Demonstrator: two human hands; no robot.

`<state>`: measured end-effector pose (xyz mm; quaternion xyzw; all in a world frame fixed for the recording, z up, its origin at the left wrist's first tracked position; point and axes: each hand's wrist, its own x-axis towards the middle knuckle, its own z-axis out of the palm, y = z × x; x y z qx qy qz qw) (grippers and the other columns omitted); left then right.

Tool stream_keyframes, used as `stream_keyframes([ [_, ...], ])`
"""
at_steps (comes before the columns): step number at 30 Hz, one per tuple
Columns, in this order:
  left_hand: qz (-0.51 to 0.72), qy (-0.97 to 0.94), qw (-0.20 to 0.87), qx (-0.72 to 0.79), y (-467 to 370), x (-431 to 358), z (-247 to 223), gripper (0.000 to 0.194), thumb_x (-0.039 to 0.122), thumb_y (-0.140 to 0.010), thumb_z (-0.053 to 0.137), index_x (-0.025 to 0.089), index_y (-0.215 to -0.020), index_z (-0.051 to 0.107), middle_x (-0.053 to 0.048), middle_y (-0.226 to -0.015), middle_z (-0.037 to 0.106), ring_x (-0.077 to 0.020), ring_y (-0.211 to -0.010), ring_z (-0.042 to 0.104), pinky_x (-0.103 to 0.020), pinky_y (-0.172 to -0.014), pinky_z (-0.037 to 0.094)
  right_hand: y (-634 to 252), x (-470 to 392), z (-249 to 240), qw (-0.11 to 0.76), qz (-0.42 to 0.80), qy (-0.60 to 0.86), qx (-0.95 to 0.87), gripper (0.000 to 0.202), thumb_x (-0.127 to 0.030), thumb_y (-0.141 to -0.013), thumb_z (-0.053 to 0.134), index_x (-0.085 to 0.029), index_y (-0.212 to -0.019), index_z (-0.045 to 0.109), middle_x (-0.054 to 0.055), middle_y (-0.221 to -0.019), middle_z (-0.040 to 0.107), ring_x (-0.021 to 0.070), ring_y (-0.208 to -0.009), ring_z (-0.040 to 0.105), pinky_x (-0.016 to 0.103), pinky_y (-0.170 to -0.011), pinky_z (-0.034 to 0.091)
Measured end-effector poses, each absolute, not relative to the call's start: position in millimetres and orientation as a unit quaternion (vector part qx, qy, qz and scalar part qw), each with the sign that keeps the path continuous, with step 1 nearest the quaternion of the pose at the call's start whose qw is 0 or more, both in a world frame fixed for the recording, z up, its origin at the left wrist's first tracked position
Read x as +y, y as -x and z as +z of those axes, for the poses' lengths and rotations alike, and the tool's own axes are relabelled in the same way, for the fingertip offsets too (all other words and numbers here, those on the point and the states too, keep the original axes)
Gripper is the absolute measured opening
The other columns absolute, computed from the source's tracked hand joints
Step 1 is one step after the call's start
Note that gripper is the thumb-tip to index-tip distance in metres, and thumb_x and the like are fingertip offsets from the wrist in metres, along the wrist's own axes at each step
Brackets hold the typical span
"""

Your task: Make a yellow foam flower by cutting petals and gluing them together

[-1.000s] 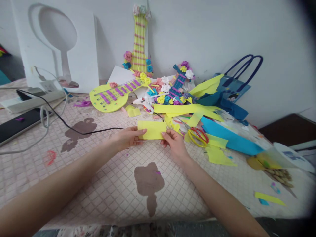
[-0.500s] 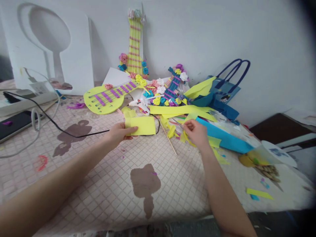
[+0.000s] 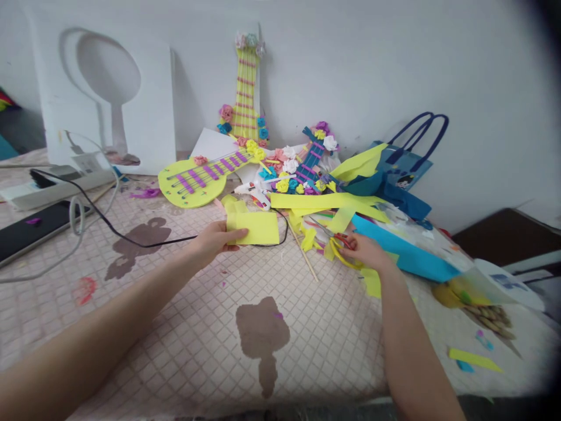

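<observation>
My left hand (image 3: 218, 238) pinches the left end of a yellow rectangle of paper (image 3: 258, 228), thumb on top, just above the table. My right hand (image 3: 363, 250) is closed on the handles of a pair of scissors (image 3: 340, 242), red and yellow, whose metal blades point up and left among paper scraps. Between the hands lie a thin wooden stick (image 3: 309, 257) and crumpled yellow scraps (image 3: 309, 238). Behind the yellow paper rests a white glue gun (image 3: 256, 190).
A yellow paper guitar (image 3: 193, 181) lies behind my left hand; another yellow one (image 3: 246, 99) leans on the wall. Long yellow strips (image 3: 319, 201) and a blue folded sheet (image 3: 403, 251) lie near my right hand. A black cable (image 3: 131, 238) crosses the left side, near a phone (image 3: 39, 231).
My right hand has drawn the scissors a little right and toward me, so their coloured handles now show. My left hand still holds the yellow paper. The view has shifted slightly.
</observation>
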<state>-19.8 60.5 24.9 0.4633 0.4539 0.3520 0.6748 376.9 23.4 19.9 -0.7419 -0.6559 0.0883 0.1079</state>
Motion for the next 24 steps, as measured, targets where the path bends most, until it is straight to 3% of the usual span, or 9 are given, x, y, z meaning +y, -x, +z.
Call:
stream_keyframes([
  [4,0.356,-0.463,0.681,0.442,21.7,61.6,26.8,0.041,0.032,-0.06,0.081,0.011,-0.092,0.067,-0.01,-0.095,0.069,-0.0131,-0.073,0.061,-0.022,-0.06,0.046,-379.6,12.2,39.0,0.11,0.059,0.741,-0.66,0.036,-0.054,-0.068,0.063,-0.02,-0.077,0.057,0.007,-0.076,0.064,0.0214,-0.067,0.057,0.031,-0.056,0.038],
  [9,0.351,-0.465,0.686,0.435,22.1,62.3,25.7,0.039,0.03,-0.06,0.081,0.01,-0.091,0.068,-0.011,-0.096,0.069,-0.0117,-0.072,0.06,-0.021,-0.06,0.045,-351.6,5.7,53.0,0.339,0.26,0.65,-0.628,0.043,-0.054,-0.067,0.067,-0.022,-0.092,0.052,0.007,-0.091,0.063,0.0209,-0.079,0.06,0.031,-0.066,0.047],
  [15,0.34,-0.478,0.685,0.432,20.9,59.4,27.1,0.036,0.029,-0.063,0.079,0.009,-0.091,0.068,-0.01,-0.091,0.07,-0.0118,-0.069,0.061,-0.021,-0.06,0.047,-267.3,7.8,38.4,0.497,0.46,0.483,-0.555,0.04,-0.049,-0.067,0.071,-0.024,-0.096,0.057,-0.005,-0.065,0.045,0.0104,-0.053,0.042,0.027,-0.053,0.042],
  [18,0.352,-0.465,0.693,0.424,22.7,60.3,28.4,0.036,0.028,-0.065,0.079,0.008,-0.093,0.067,-0.011,-0.091,0.07,-0.0108,-0.067,0.062,-0.019,-0.056,0.048,-234.4,3.0,26.1,0.51,0.556,0.404,-0.517,0.042,-0.055,-0.071,0.067,-0.024,-0.096,0.056,-0.003,-0.071,0.047,0.0107,-0.057,0.046,0.026,-0.056,0.044],
  [20,0.37,-0.448,0.697,0.42,24.7,62.5,29.1,0.034,0.026,-0.066,0.078,0.008,-0.093,0.067,-0.011,-0.092,0.07,-0.0095,-0.064,0.062,-0.017,-0.053,0.048,-217.0,-2.5,19.0,0.509,0.612,0.341,-0.5,0.052,-0.07,-0.072,0.055,-0.022,-0.094,0.055,-0.001,-0.071,0.049,0.0127,-0.058,0.047,0.028,-0.055,0.045],
  [24,0.419,-0.398,0.699,0.42,29.2,68.9,31.0,0.024,0.019,-0.07,0.075,0.008,-0.09,0.066,-0.009,-0.088,0.069,-0.0088,-0.06,0.063,-0.014,-0.05,0.05,-190.2,-18.2,10.2,0.457,0.704,0.245,-0.485,0.069,-0.081,-0.069,0.043,-0.018,-0.095,0.055,0.0,-0.07,0.048,0.0137,-0.058,0.046,0.029,-0.053,0.043],
])
